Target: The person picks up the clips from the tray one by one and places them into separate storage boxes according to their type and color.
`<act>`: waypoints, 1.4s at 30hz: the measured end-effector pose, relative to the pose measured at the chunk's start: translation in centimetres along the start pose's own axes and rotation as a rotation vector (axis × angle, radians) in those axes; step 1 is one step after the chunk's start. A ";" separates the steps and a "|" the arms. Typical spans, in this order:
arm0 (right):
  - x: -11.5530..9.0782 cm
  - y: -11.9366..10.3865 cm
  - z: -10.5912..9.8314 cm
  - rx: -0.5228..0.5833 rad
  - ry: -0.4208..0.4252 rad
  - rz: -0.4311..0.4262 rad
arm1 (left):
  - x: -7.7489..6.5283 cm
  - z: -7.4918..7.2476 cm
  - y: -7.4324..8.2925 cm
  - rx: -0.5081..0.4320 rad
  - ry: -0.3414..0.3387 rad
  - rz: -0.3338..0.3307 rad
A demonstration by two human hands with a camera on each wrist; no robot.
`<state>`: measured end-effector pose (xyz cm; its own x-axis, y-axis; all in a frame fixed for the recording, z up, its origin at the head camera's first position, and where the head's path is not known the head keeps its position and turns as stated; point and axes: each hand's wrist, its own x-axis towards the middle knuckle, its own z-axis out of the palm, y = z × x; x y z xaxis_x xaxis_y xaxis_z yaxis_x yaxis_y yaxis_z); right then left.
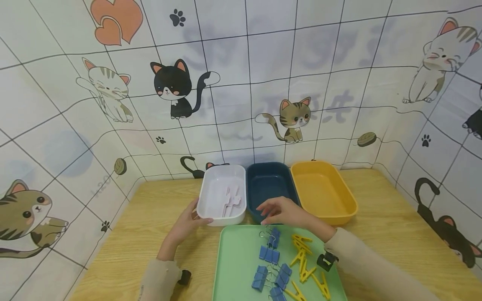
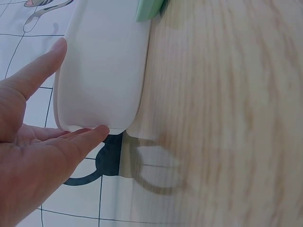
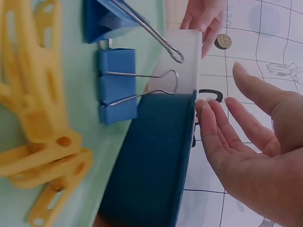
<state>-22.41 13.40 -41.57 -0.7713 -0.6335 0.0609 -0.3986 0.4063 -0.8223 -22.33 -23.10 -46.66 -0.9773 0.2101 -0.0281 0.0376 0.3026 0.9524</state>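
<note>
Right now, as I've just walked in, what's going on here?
A person is working with small clips and three bins. The left grip rests against the near left corner of the white bin, which holds a few pale pink pieces. The right grip hovers with nothing in it by the near end of the navy bin. Blue binder clips and yellow clothespins lie on the green tray.

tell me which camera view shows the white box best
The head view: it shows the rim and inside of the white box. The left wrist view shows only its outside up close, with the left hand touching it; the right wrist view shows just part beyond the navy box.
</note>
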 end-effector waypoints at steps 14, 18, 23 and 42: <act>-2.2 1.3 0.6 0.097 -0.069 -0.003 | 0.1 0.0 -0.2 -0.018 -0.017 0.015; -2.6 1.5 0.8 0.126 -0.085 -0.002 | 0.2 0.0 -0.2 -0.018 -0.020 0.018; -2.9 1.8 0.9 0.144 -0.104 0.006 | 0.2 0.0 -0.1 -0.017 -0.016 0.017; -3.0 2.3 2.0 0.213 -0.233 0.009 | 0.3 0.0 -0.3 -0.019 -0.014 0.021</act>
<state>-20.00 14.93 -44.80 -0.6299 -0.7745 -0.0584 -0.2600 0.2811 -0.9238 -22.59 -23.15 -46.92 -0.9733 0.2290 -0.0121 0.0540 0.2802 0.9584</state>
